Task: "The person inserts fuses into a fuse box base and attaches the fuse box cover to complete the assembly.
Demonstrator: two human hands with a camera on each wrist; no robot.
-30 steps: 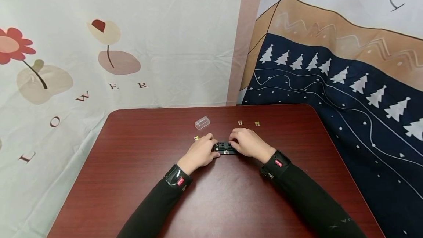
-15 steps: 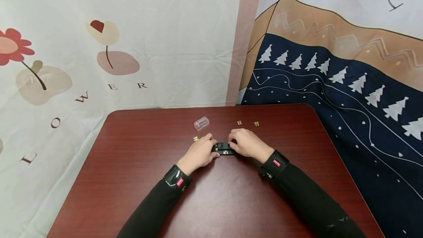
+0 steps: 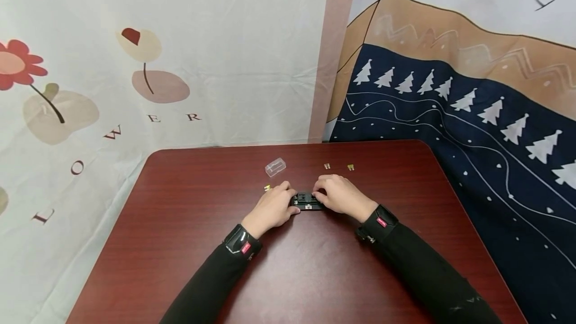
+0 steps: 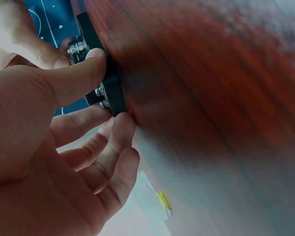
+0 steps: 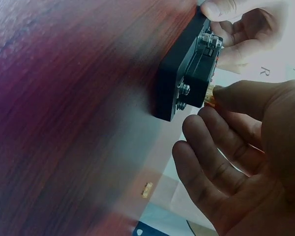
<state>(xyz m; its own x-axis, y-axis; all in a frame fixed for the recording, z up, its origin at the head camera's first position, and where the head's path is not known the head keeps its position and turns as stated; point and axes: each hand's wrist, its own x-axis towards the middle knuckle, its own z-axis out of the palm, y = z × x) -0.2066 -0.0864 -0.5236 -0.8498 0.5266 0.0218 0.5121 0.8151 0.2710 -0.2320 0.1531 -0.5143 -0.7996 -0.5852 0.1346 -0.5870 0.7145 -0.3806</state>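
A black fuse block point(image 3: 308, 207) with metal screw terminals lies between both hands on the table. My left hand point(image 3: 272, 206) grips its left end, thumb on the near side and fingers round the far edge. At the block's right end, my right hand point(image 3: 341, 196) pinches a small amber blade fuse point(image 5: 210, 96) against the top of the raised black section. How deep the fuse sits in its slot cannot be seen. In the left wrist view, the left thumb covers part of the fuse block point(image 4: 116, 93).
A clear plastic cover point(image 3: 275, 167) lies beyond the left hand. A yellow fuse point(image 3: 267, 188) sits beside the left fingers. Farther back are a pale fuse point(image 3: 327, 166) and a yellowish fuse point(image 3: 351, 167). The reddish-brown table point(image 3: 288, 274) meets hanging printed cloth at its back edge.
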